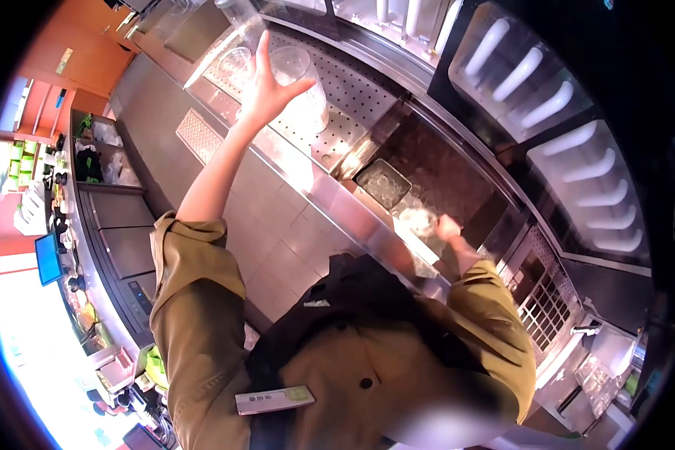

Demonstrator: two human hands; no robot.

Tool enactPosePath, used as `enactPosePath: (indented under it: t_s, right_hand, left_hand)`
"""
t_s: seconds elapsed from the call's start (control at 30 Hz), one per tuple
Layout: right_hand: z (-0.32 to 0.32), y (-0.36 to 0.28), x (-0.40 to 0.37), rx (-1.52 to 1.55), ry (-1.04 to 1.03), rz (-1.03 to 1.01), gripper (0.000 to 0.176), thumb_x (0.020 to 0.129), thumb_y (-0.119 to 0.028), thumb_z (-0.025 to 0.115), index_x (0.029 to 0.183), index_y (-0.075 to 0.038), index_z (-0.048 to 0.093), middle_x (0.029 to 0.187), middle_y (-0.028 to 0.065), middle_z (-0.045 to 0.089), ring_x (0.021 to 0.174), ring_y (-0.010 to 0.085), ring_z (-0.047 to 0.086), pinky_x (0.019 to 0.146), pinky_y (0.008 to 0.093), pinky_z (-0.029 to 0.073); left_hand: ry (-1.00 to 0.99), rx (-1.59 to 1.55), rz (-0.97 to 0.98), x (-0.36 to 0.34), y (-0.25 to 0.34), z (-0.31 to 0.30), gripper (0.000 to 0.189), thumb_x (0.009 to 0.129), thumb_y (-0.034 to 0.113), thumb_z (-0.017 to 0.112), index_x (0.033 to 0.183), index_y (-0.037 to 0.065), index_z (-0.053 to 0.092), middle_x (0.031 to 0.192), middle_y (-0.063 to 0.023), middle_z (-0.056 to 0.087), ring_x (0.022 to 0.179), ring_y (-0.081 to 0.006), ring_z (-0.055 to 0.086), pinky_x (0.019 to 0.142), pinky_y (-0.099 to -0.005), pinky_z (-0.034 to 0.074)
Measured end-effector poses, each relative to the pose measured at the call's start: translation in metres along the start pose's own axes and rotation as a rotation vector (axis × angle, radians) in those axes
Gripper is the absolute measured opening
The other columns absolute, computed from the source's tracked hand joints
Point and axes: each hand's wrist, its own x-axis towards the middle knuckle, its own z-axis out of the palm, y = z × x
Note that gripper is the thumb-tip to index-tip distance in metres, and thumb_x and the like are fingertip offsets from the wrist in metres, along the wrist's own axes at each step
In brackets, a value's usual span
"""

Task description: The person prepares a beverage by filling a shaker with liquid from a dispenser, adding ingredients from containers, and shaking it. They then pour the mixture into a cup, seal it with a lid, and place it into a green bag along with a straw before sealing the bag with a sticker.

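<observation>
My left hand [266,94] is open, thumb and fingers spread wide, right beside a tall clear plastic pitcher [314,112] on the perforated metal drain board [352,79]. A second clear cup [232,63] stands on the other side of that hand. Down at the sunken bin [450,161], my right hand [448,226] is closed, its fingers wrapped in a fist. A whitish, glinting clump [418,222] lies directly at its fingers; what the fist holds I cannot make out. Near it sits a dark-rimmed square container [383,184] with clear, ice-like pieces inside.
A steel counter edge [337,196] runs between my body and the bin. Clear-fronted black panels [514,71] with white curved tubes rise behind it. To the right is a white grid rack [544,304]. Across the tiled floor [266,217] stands another counter with a blue screen [49,259].
</observation>
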Motion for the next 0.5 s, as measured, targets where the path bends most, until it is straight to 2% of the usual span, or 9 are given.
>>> enactPosePath:
  t_s: [0.03,0.07,0.13,0.2,0.27,0.33,0.4,0.47,0.5]
  right_hand:
    - [0.001,0.009,0.003,0.18,0.032,0.011,0.031,0.081,-0.024,0.045,0.083,0.003,0.06,0.082,0.0251,0.06,0.082,0.0377,0.059,0.071,0.0433,0.046]
    - [-0.012,0.01,0.002,0.316,-0.042,-0.018,0.028,0.081,-0.02,0.044,0.085,0.002,0.059,0.084,0.0243,0.06,0.085,0.0346,0.059,0.073,0.0411,0.045]
    - [-0.04,0.004,-0.009,0.314,0.064,-0.154,0.027,0.079,-0.023,0.047,0.083,-0.001,0.062,0.083,0.0225,0.061,0.077,0.0332,0.06,0.069,0.0421,0.045]
    - [-0.077,-0.005,-0.025,0.276,0.003,-0.133,0.026,0.077,-0.022,0.047,0.083,-0.002,0.063,0.084,0.0219,0.06,0.079,0.0336,0.06,0.07,0.0418,0.045]
    - [-0.122,-0.027,-0.048,0.155,0.084,-0.157,0.024,0.076,-0.021,0.047,0.078,-0.001,0.061,0.082,0.0212,0.06,0.082,0.0345,0.059,0.069,0.0433,0.044]
    - [-0.159,-0.039,-0.053,0.115,0.093,-0.241,0.023,0.077,-0.018,0.047,0.08,0.001,0.059,0.069,0.0147,0.06,0.068,0.0244,0.059,0.063,0.036,0.044]
    - [-0.19,-0.051,-0.046,0.299,0.054,-0.358,0.02,0.077,-0.014,0.049,0.076,0.003,0.058,0.063,0.0078,0.058,0.06,0.0158,0.055,0.056,0.0314,0.043]
    - [-0.234,-0.091,-0.053,0.501,0.076,-0.389,0.023,0.077,-0.016,0.05,0.065,0.003,0.055,0.057,0.0065,0.055,0.052,0.0127,0.051,0.049,0.0282,0.04]
    - [-0.258,-0.11,-0.051,0.486,0.103,-0.481,0.023,0.077,-0.016,0.05,0.064,0.002,0.055,0.056,0.0054,0.054,0.05,0.012,0.05,0.048,0.0274,0.04]
  left_hand:
    - [-0.051,-0.028,-0.026,0.0,0.001,-0.002,0.11,0.057,0.045,0.076,0.137,0.009,0.01,0.118,-0.0262,0.038,0.11,-0.0378,0.041,0.091,-0.0434,0.037]
    - [-0.051,-0.008,0.005,0.001,0.0,-0.003,0.11,0.057,0.046,0.076,0.137,0.009,0.01,0.119,-0.0266,0.037,0.111,-0.0383,0.04,0.092,-0.0441,0.036]
    - [-0.044,0.03,0.066,0.0,-0.003,-0.005,0.111,0.057,0.047,0.076,0.137,0.01,0.009,0.12,-0.0274,0.036,0.113,-0.0393,0.039,0.093,-0.0454,0.035]
    - [-0.016,0.055,0.174,0.003,-0.004,-0.01,0.112,0.056,0.05,0.075,0.138,0.01,0.009,0.122,-0.0279,0.035,0.114,-0.0399,0.038,0.093,-0.046,0.034]
    - [-0.027,0.085,0.243,0.006,-0.008,-0.014,0.113,0.056,0.052,0.074,0.138,0.011,0.008,0.123,-0.0278,0.035,0.115,-0.0405,0.037,0.094,-0.0463,0.033]
    - [-0.08,0.119,0.269,0.008,-0.012,-0.016,0.113,0.057,0.054,0.073,0.138,0.011,0.008,0.123,-0.0271,0.036,0.116,-0.0409,0.036,0.094,-0.0462,0.033]
    - [-0.131,0.087,0.219,0.007,-0.015,-0.015,0.108,0.06,0.05,0.072,0.138,0.014,0.008,0.121,-0.0255,0.039,0.113,-0.0415,0.039,0.092,-0.0466,0.035]
    - [-0.172,0.079,0.149,0.006,-0.016,-0.01,0.105,0.061,0.047,0.071,0.138,0.015,0.007,0.121,-0.0253,0.04,0.111,-0.0421,0.04,0.091,-0.047,0.036]
    - [-0.124,0.118,0.158,0.003,-0.012,-0.009,0.105,0.062,0.043,0.072,0.139,0.017,0.006,0.121,-0.0255,0.04,0.109,-0.0429,0.042,0.09,-0.0474,0.037]
